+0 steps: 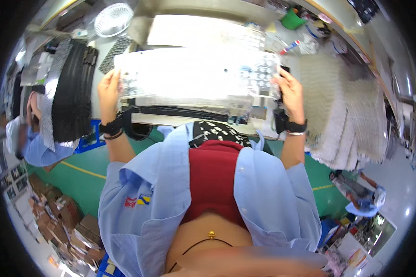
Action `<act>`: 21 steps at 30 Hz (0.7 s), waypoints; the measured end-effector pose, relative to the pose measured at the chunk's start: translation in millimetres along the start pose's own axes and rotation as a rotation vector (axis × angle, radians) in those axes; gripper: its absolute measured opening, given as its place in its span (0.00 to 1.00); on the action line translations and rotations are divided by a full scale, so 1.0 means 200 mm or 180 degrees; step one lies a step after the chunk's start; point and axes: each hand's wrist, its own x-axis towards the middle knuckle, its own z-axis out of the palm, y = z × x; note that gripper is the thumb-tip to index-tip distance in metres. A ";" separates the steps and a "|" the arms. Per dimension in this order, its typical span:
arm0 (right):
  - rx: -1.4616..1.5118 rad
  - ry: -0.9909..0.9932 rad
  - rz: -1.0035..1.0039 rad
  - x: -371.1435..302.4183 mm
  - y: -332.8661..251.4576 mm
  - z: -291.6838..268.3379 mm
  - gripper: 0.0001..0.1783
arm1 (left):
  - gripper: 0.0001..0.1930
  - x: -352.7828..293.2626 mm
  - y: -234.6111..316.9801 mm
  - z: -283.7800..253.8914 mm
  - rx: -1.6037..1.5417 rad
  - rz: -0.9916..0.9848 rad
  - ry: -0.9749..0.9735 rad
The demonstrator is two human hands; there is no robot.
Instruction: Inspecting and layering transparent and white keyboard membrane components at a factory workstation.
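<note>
Both my hands hold up a long, flat, pale panel (185, 69) by its two short ends. My left hand (108, 92) is closed on its left end, the fingers wrapped round the edge. At the opposite end my right hand (291, 92) grips the edge the same way. Glare washes out most of the panel's face; rows of small dark marks show near its right end, so its exact kind cannot be made out. Behind it lies another bright, pale rectangular surface (189, 32), partly covered by the panel.
Stacked black sheets (71, 92) lie at the left, with a white fan (114, 20) beyond. To the right are layered pale grey textured sheets (326, 101), a red marker (290, 47) and a green container (293, 19). Cardboard boxes (64, 210) and two other people are farther off.
</note>
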 end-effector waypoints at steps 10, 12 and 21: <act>-0.0071 0.0145 0.0103 0.03 -0.06 -0.16 0.17 | 0.09 -0.01 0.07 0.10 -0.1249 -0.0168 -0.0555; -0.0044 0.0112 0.0149 0.04 -0.07 -0.18 0.16 | 0.10 0.02 0.02 0.06 -0.1356 -0.0312 -0.0731; 0.0084 0.0437 -0.0215 -0.02 -0.02 -0.26 0.17 | 0.16 -0.06 0.17 0.20 0.0006 0.1436 -0.0495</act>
